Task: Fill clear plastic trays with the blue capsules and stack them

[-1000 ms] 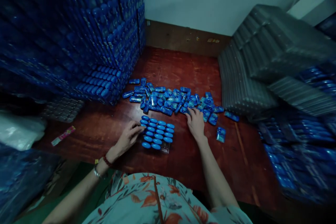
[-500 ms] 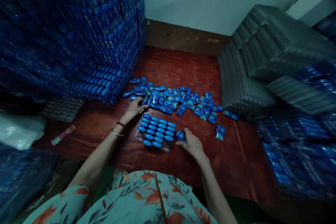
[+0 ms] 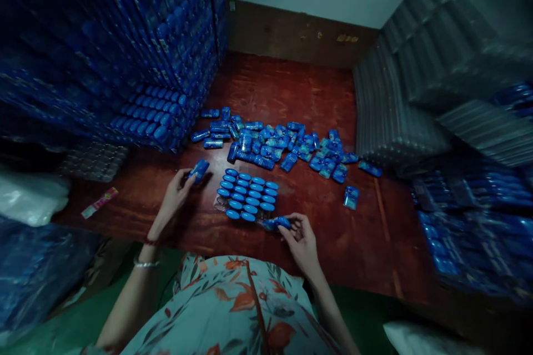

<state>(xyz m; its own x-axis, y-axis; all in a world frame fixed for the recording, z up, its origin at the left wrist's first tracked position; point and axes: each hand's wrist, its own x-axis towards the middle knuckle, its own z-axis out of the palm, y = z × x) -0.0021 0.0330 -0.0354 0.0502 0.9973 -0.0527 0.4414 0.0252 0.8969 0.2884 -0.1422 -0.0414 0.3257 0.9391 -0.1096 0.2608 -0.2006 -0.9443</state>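
My left hand (image 3: 177, 194) is closed on a small blue box-like pack (image 3: 199, 171), held left of the rows of blue packs. At the front right corner of those rows, my right hand (image 3: 302, 238) grips another blue pack (image 3: 282, 223), tilted low by the tray. Between the hands, several blue packs (image 3: 250, 191) stand on end in close rows, rounded tops up. They sit in a clear plastic tray (image 3: 219, 203), whose edge shows at the left. A loose heap of the same packs (image 3: 270, 152) lies just behind.
Tall stacks of filled blue trays (image 3: 166, 28) rise at the left. Grey empty trays (image 3: 387, 100) are piled at the right, with more blue packs (image 3: 453, 233) in front. A pink and white strip (image 3: 100, 202) lies on the red table (image 3: 287, 77), near a single pack (image 3: 351, 197).
My left hand has drawn back from the heap toward the front left with a pack in it. My right hand has brought its pack to the tray's front right corner.
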